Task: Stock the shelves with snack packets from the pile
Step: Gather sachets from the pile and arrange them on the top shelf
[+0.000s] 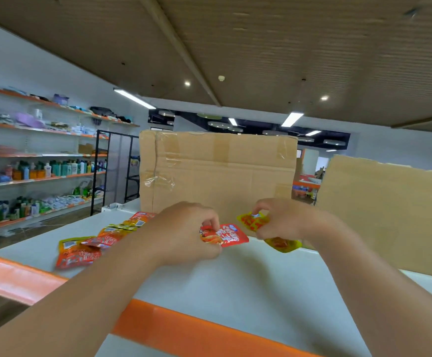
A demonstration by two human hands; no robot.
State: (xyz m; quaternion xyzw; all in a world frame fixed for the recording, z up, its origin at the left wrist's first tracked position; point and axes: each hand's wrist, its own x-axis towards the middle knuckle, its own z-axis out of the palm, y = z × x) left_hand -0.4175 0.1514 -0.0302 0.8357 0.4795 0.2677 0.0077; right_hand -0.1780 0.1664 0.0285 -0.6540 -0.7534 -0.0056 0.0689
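My left hand (184, 233) pinches a red snack packet (226, 235) just above the white shelf top (235, 279). To its right, my right hand (284, 220) grips a yellow snack packet (255, 220) by its upper end; the packet's lower end shows below the hand. Left of my left forearm, a row of several red, orange and yellow packets (99, 243) lies flat on the shelf top.
A taped cardboard sheet (217, 171) stands upright behind the hands, with a second cardboard piece (390, 210) at the right. An orange strip (197, 328) edges the shelf front. Wall shelves with bottles (45, 171) and a black rack (114, 166) stand at the left.
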